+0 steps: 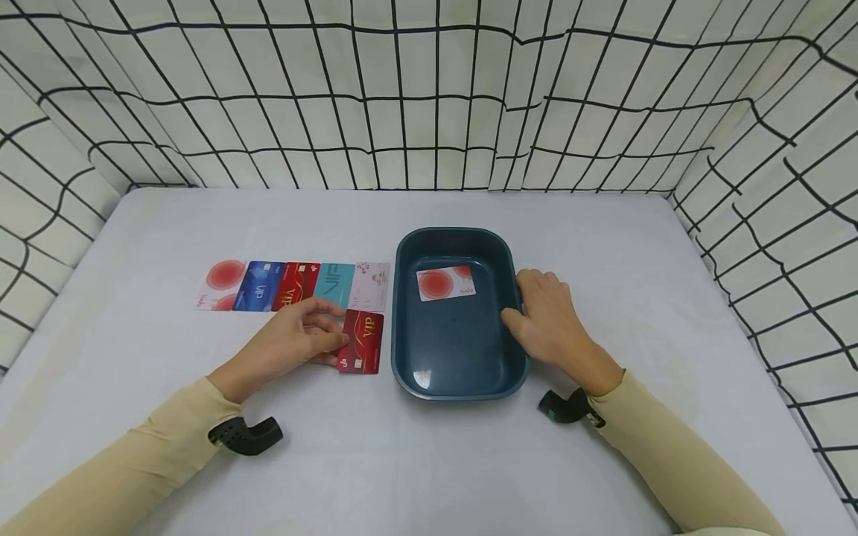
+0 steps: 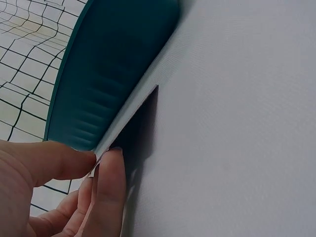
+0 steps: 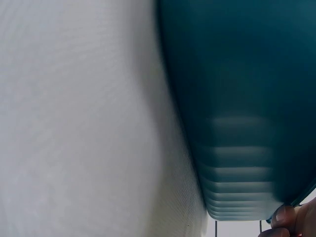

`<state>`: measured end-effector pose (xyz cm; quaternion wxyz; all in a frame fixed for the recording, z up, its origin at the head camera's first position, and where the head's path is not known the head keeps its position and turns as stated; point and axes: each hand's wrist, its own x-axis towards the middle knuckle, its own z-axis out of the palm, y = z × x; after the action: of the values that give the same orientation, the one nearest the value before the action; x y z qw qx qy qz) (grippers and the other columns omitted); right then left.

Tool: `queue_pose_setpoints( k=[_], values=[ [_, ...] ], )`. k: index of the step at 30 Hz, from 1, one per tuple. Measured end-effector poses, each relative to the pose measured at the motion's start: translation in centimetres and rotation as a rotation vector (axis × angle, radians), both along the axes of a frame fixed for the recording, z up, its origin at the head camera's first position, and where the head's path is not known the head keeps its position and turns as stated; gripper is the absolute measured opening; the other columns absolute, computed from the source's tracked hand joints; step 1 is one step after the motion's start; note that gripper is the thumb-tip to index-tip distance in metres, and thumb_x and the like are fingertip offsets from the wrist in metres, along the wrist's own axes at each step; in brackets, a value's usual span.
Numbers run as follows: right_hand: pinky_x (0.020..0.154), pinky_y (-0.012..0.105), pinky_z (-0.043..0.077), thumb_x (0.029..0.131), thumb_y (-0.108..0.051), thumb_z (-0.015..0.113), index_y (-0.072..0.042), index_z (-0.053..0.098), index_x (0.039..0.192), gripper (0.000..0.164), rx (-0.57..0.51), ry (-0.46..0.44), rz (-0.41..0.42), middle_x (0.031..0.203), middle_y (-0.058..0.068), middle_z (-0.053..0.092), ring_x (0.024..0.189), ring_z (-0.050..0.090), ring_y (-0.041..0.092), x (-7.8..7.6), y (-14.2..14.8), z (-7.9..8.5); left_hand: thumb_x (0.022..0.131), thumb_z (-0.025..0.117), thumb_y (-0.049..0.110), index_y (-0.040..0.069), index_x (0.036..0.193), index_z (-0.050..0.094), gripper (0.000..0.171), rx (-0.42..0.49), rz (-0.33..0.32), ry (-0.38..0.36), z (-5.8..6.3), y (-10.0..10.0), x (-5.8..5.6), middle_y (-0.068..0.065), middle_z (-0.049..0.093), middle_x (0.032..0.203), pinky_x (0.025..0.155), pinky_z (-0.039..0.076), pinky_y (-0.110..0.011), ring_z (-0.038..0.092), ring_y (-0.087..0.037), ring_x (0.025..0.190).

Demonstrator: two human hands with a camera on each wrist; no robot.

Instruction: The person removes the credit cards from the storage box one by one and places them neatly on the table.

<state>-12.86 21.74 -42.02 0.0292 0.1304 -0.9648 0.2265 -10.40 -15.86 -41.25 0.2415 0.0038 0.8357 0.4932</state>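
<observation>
My left hand (image 1: 284, 341) pinches a red VIP card (image 1: 362, 346) between thumb and fingers, left of the blue-green tray (image 1: 462, 365). In the left wrist view the card appears nearly edge-on, tilted over the white surface. My right hand (image 1: 555, 326) grips the tray's right rim, thumb over the edge. One white card with red circles (image 1: 439, 284) lies inside the tray. Beyond the left hand is a row of cards: a white one with red circles (image 1: 223, 281), a blue VIP card (image 1: 258, 286), another red card (image 1: 299, 280), a teal VIP card (image 1: 337, 281) and a pale floral card (image 1: 370, 286).
A white cloth-covered table (image 1: 429, 469) lies under everything. Black wire grid panels (image 1: 436, 97) rise along the back and both sides. A black wrist camera mount (image 1: 248, 435) sits at the left cuff and another mount (image 1: 564, 406) at the right.
</observation>
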Motion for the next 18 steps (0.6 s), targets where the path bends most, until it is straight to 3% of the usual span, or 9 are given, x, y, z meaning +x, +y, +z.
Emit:
queue_pose_setpoints(
  k=[18],
  values=[
    [0.069, 0.036, 0.026, 0.082, -0.024, 0.05, -0.008, 0.051, 0.085, 0.016, 0.005, 0.008, 0.001, 0.078, 0.009, 0.048, 0.074, 0.039, 0.027, 0.01, -0.09, 0.08, 0.096, 0.074, 0.024, 0.001, 0.14, 0.051, 0.055, -0.06, -0.002, -0.001, 0.18, 0.21, 0.14, -0.017, 0.069, 0.116, 0.082, 0.065, -0.031, 0.073, -0.016, 0.093]
  ],
)
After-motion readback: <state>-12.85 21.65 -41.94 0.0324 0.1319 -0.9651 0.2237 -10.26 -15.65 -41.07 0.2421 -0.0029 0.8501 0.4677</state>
